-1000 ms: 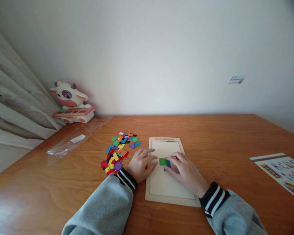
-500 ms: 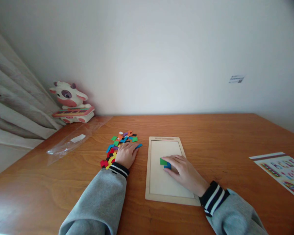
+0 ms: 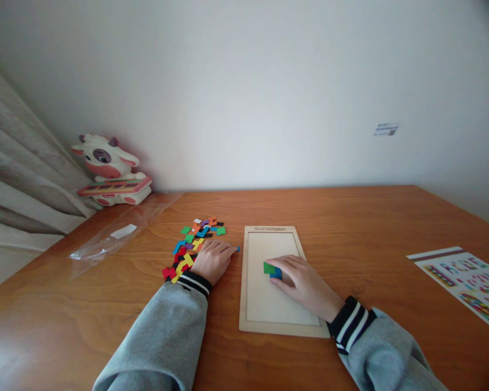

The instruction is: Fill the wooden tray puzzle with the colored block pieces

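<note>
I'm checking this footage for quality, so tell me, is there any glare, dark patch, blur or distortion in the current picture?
Head view: pale glare on the table at lower left, white highlights on the plastic bag; head view: extreme upper right corner darkened, printed sheet seemingly stretched by the right edge; head view: lettering atop the board soft, hard to read.

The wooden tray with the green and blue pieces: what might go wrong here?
The right hand is at the green piece and blue piece in the wooden tray, so a twitch might push them apart. The left hand is right by the loose pieces and could scatter some.
</note>
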### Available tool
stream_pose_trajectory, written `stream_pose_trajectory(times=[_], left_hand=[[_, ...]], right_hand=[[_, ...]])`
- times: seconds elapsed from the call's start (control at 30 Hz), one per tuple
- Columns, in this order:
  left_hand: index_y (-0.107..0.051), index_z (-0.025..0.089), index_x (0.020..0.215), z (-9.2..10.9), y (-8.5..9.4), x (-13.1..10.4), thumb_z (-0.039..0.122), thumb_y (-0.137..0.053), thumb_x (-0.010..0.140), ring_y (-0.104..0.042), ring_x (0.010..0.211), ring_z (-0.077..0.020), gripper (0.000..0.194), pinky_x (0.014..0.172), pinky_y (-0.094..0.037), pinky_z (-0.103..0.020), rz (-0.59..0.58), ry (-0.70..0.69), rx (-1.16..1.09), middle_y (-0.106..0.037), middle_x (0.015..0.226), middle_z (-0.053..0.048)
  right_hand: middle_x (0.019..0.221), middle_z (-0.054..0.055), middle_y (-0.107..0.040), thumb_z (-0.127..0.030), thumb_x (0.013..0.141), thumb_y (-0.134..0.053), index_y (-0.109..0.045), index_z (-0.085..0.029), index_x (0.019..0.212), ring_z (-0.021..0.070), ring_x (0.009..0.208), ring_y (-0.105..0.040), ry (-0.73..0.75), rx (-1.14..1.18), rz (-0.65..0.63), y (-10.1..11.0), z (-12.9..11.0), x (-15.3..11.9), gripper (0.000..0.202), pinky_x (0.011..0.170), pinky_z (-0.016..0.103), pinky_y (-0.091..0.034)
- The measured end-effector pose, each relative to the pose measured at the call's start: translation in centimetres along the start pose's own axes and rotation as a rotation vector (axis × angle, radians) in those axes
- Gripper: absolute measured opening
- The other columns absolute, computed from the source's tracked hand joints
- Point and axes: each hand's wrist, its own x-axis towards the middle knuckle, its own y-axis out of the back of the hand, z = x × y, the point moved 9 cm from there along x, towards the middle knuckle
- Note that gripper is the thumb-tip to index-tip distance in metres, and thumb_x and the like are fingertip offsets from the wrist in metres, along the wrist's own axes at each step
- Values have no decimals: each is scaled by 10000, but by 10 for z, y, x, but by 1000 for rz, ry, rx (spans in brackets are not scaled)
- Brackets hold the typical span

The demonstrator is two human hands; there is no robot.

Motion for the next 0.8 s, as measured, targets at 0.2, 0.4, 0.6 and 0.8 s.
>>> stream_pose_trajectory(times=[0.2,0.4,0.6,0.8], left_hand=[[-674,200,1087,6,-2,0,161,-501,940,-677,976,-217,230,868,-531,-386,34,-30,-76,-740,1056,-62],[-667,194,979,9,0,4,209,-481,968,-682,921,-183,187,930,-514,-370,57,-2,-174,-734,969,-50],[-681,215,985,5,-1,4,270,-542,942,-671,917,-227,156,827,-515,-396,1,61,-100,-738,980,-52],[-677,238,1059,10,-5,0,95,-497,894,-673,1015,-208,283,915,-509,-401,1,-5,-242,-743,1063,-37]], right_hand=[[1121,58,-714,-217,865,-683,-594,-246,1223,233,1026,-656,-14,14,-9,1,1,-1,369,916,429,-527],[1199,68,-678,-311,812,-750,-557,-263,1289,238,1101,-628,-8,23,35,10,8,-2,516,970,430,-514],[1162,62,-692,-302,826,-739,-571,-247,1250,237,1080,-627,16,3,8,9,7,-2,459,960,436,-510],[1169,63,-686,-282,837,-727,-572,-240,1241,238,1088,-616,7,-1,-8,6,4,-1,435,964,437,-499]])
